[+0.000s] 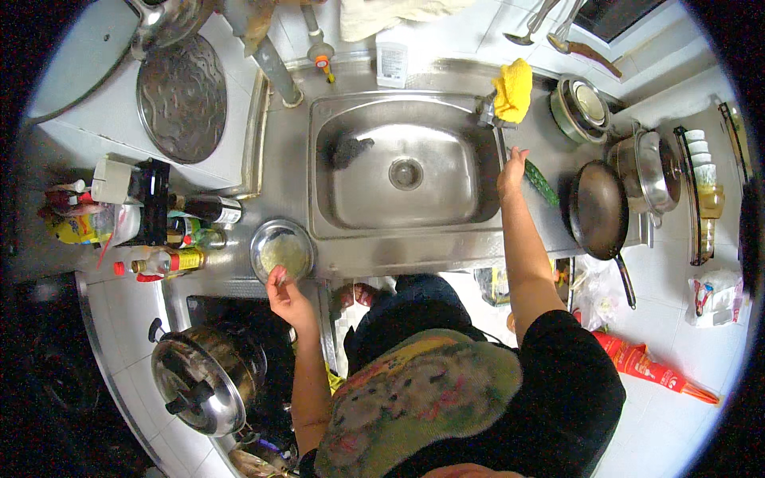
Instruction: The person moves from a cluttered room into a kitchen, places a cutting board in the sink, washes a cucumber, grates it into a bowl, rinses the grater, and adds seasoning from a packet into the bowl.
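My left hand (285, 294) is at the near rim of a metal bowl (256, 236) with pale contents, left of the sink; whether its bent fingers grip the rim is unclear. Over the sink's right edge, my right hand (513, 169) reaches forward beside a green cucumber (541, 183) lying on the metal counter. Its fingers are partly hidden, so a hold on something thin cannot be told. The steel sink (430, 203) lies between my hands, with a dark scouring pad (351, 153) inside at the left.
A frying pan (599, 209), a steel pot (642, 170) and stacked bowls (559, 110) stand at the right. A yellow cloth (513, 89) hangs on the faucet. Bottles (173, 261) crowd the left, above a lidded pot (206, 382) on the stove. A white bottle (392, 58) stands behind the sink.
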Tool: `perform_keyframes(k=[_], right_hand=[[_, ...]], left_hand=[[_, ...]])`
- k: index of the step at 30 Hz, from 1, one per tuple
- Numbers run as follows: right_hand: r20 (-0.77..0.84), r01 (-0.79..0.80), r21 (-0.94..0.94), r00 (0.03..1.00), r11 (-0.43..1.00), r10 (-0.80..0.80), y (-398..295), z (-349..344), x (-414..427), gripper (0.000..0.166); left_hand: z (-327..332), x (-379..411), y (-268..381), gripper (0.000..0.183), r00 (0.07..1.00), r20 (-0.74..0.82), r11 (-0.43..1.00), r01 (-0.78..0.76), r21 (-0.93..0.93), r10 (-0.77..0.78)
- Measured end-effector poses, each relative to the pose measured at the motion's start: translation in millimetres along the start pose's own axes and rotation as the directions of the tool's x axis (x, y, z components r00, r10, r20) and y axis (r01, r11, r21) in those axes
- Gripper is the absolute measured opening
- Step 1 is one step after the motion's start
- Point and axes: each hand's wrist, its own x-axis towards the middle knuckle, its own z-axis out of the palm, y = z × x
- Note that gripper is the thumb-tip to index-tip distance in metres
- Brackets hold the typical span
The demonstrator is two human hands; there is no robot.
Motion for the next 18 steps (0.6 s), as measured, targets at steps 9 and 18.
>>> perform_keyframes(k=[9, 18], right_hand=[[0.067, 0.071, 0.207, 0.994, 0.976, -0.086, 2.5, 20.4, 86.5, 0.065], [-0.269, 0.887, -0.319, 0.253, 0.334, -0.929, -357.0, 68.7, 47.0, 0.027]], left_hand=[[22.3, -19.7, 2.8, 0.023, 1.000, 0.004, 0.999, 0.002, -0.045, -0.001], [11.5, -28.7, 11.9, 0.018, 0.996, -0.059, 0.995, -0.055, 0.086, 0.061]])
